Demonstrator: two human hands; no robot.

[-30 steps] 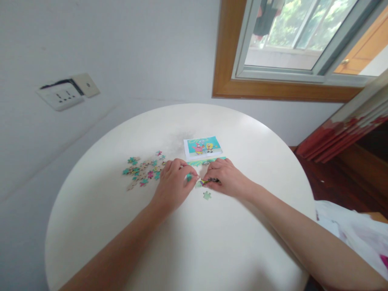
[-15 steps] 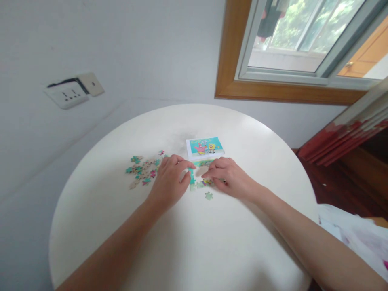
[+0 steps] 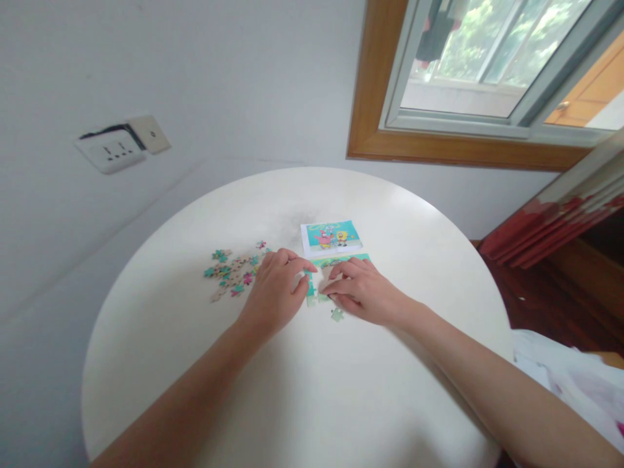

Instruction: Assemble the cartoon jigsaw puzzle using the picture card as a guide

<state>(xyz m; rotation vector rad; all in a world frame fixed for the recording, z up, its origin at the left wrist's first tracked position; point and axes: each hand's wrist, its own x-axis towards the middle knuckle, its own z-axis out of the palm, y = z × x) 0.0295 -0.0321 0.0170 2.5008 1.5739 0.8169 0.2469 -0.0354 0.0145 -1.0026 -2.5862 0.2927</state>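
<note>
A partly joined puzzle frame [image 3: 311, 292] lies on the table, with a teal top strip and left side. My left hand [image 3: 279, 286] rests at its left side, thumb and index finger apart around the edge, holding nothing I can see. Over the frame's lower row is my right hand [image 3: 363, 289], its thumb and fingertips brought together on a puzzle piece [image 3: 332, 297] that they mostly cover. One loose pale green piece [image 3: 337, 314] lies just below that hand. Behind the frame stands a picture card [image 3: 333, 238] with cartoon figures.
Left of my left hand is a spread pile of loose puzzle pieces [image 3: 229, 273], some face down. Everything lies on a round white table [image 3: 312, 390]. A wall with a socket [image 3: 114, 151] and a wood-framed window [image 3: 468, 146] borders its far side.
My right hand has shifted slightly down and left, uncovering more of the teal top strip and covering the lower row. My left hand stays nearly still.
</note>
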